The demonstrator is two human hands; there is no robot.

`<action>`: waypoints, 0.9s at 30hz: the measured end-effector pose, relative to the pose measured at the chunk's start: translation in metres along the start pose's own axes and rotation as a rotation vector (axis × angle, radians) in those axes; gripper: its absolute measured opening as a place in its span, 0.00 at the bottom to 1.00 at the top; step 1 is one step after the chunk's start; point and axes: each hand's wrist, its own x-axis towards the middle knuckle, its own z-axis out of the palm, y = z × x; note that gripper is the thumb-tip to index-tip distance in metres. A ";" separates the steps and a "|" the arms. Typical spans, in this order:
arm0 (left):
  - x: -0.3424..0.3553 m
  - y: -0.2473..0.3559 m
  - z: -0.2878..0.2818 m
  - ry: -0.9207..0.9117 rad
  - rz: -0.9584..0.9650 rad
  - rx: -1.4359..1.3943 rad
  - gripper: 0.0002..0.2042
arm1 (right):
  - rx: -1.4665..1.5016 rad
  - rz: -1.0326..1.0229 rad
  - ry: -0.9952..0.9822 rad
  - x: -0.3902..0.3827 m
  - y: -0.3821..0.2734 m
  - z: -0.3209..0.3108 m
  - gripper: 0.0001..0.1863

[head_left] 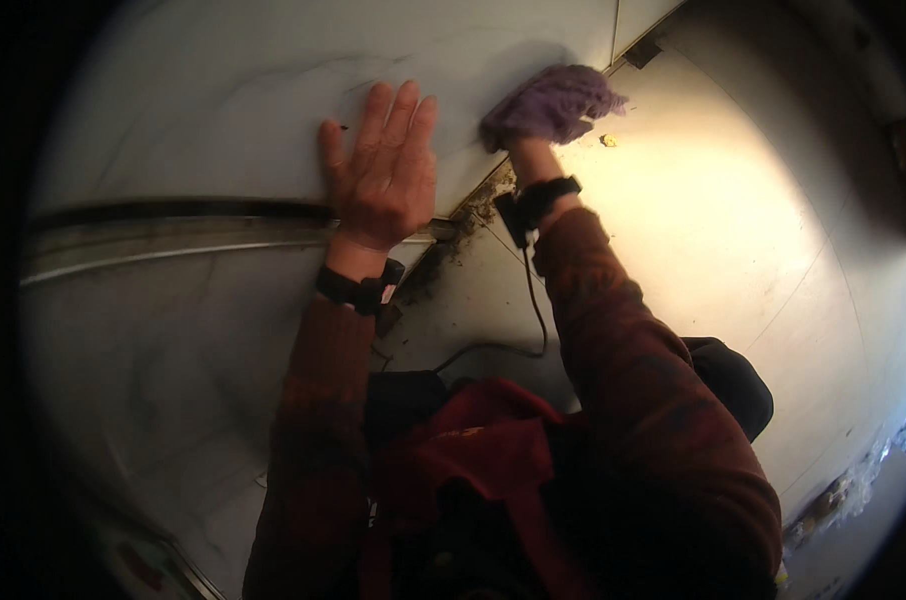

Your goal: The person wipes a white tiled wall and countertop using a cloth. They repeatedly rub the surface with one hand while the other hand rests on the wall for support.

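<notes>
Right hand [530, 150] gripped crumpled purple cloth [556, 100] (its fingers hidden); left hand [385, 190], empty, lay outspread on grey-veined white panel [233, 120].

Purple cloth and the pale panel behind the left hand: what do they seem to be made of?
Purple cloth: soft, matt fabric, perhaps towelling or microfibre, judging by its bunched folds and uneven edge; blur hides the weave.
Pale panel: smooth and hard-looking with a faint sheen; grey veining suggests marble, but printed tile or laminate could look the same.

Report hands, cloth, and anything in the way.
Left hand: flat on marbled panel. Right hand: at purple cloth, fingers hidden. Dark cable loops nearby, clear of cloth.
</notes>
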 end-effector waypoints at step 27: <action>-0.065 0.009 -0.154 -0.146 -0.215 -0.528 0.15 | -0.805 -1.313 -0.017 -0.091 -0.172 -0.042 0.16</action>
